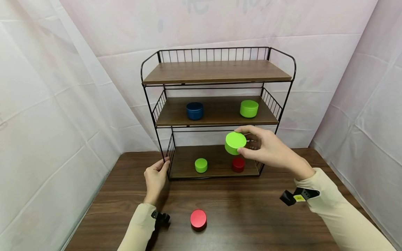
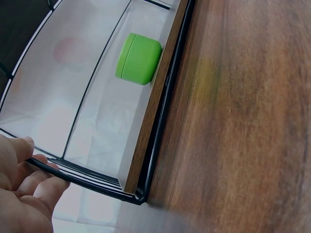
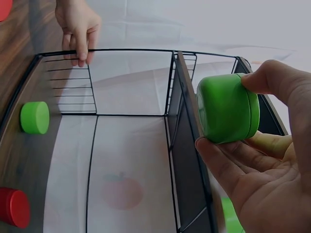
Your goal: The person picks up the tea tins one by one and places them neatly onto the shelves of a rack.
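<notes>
My right hand (image 1: 270, 148) pinches a round lime-green tin (image 1: 235, 142) between thumb and fingers, in the air before the rack's lower opening. In the right wrist view the thumb is on one side of this tin (image 3: 228, 108) and fingers on the other. My left hand (image 1: 155, 177) grips the left front post of a three-tier black wire rack (image 1: 216, 71) with wooden shelves. A blue tin (image 1: 194, 111) and another green tin (image 1: 249, 108) stand on the middle shelf. On the bottom shelf sit a smaller green tin (image 1: 201, 165) and a red tin (image 1: 238, 165).
A red tin (image 1: 198, 219) stands on the brown wooden table (image 1: 245, 212) in front of the rack. Wire side rails (image 1: 272, 101) bound the shelves. White cloth (image 1: 339, 87) hangs behind and on both sides.
</notes>
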`<move>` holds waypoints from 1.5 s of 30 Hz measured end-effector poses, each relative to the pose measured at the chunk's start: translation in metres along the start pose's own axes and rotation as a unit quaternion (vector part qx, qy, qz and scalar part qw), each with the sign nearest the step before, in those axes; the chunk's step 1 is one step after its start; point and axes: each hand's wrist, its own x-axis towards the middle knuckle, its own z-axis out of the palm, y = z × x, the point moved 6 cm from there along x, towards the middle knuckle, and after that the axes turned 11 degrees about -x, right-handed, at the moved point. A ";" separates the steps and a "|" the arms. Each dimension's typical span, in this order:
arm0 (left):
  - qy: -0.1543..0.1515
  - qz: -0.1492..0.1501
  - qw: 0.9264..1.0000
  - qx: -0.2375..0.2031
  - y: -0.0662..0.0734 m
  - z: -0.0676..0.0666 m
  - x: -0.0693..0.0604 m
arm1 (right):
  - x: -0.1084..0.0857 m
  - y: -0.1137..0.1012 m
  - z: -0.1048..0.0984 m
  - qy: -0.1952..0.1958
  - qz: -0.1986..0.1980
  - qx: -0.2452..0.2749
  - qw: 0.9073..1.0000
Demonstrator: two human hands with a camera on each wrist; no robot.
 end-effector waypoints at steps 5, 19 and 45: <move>0.000 0.002 1.000 0.000 0.000 0.000 -0.001 | 0.005 -0.002 -0.005 -0.001 0.002 0.007 1.000; 0.003 0.001 1.000 -0.008 -0.001 0.001 -0.001 | 0.011 -0.013 -0.027 0.013 0.024 0.000 1.000; -0.001 0.000 1.000 -0.010 -0.001 0.000 0.000 | 0.038 -0.040 -0.065 0.023 0.009 -0.017 1.000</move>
